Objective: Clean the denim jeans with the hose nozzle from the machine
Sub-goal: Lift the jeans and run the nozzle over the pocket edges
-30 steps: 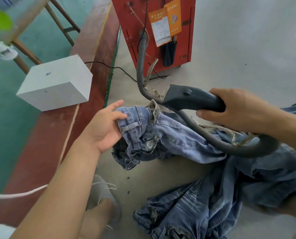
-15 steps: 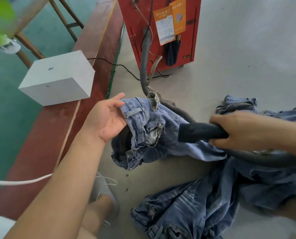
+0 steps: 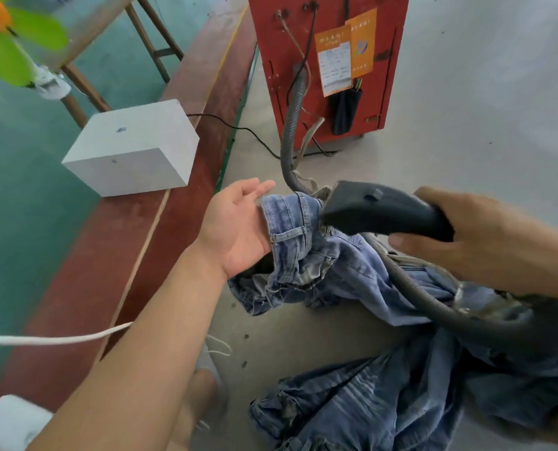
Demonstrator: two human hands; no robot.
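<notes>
Light blue denim jeans (image 3: 346, 275) lie bunched on the grey floor, their waistband lifted at the left. My left hand (image 3: 238, 227) holds that waistband up, palm turned toward me, thumb side against the cloth. My right hand (image 3: 479, 236) grips the black hose nozzle (image 3: 378, 208), whose wide mouth sits at the top edge of the waistband. A grey ribbed hose (image 3: 290, 131) runs from the nozzle under my right hand and up to the red machine (image 3: 303, 43).
A second pile of darker jeans (image 3: 368, 405) lies near the bottom. A white box (image 3: 134, 148) rests on the red-brown strip at the left, with a black cable (image 3: 238, 128) beside it. A white rope (image 3: 53, 338) crosses the lower left. My shoe (image 3: 212, 366) is under my left forearm.
The nozzle rose from the side of the jeans back up to the waistband's top edge. My left hand turned the waistband more upright. The view shifted slightly.
</notes>
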